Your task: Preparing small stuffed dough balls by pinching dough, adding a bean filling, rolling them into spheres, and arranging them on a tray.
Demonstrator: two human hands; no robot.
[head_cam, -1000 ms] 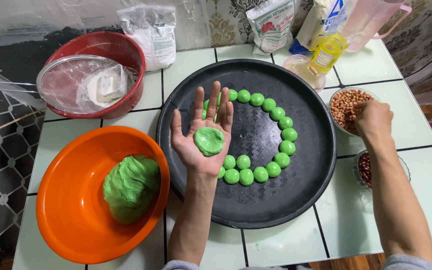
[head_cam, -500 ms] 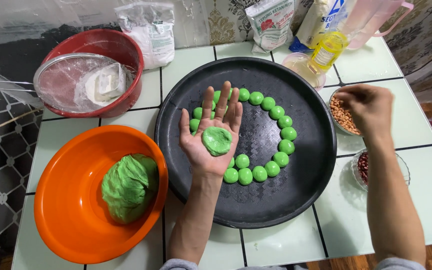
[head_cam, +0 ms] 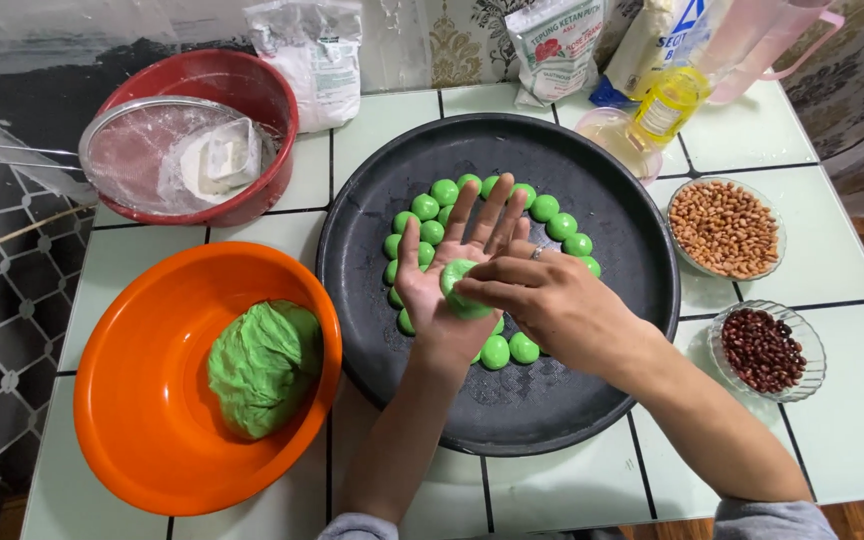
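Observation:
My left hand lies palm up over the round black tray, cradling a flattened piece of green dough. The fingertips of my right hand press into that dough from the right. Under and around both hands a ring of several small green dough balls sits on the tray. A large lump of green dough rests in the orange bowl at the left.
A red bowl with a sieve and white flour stands at the back left. A glass dish of peanuts and a dish of dark red beans sit at the right. Flour bags, an oil bottle and a pink jug line the back edge.
My right hand left the peanut dish and came leftwards onto the dough in my left palm. My left hand stayed over the tray.

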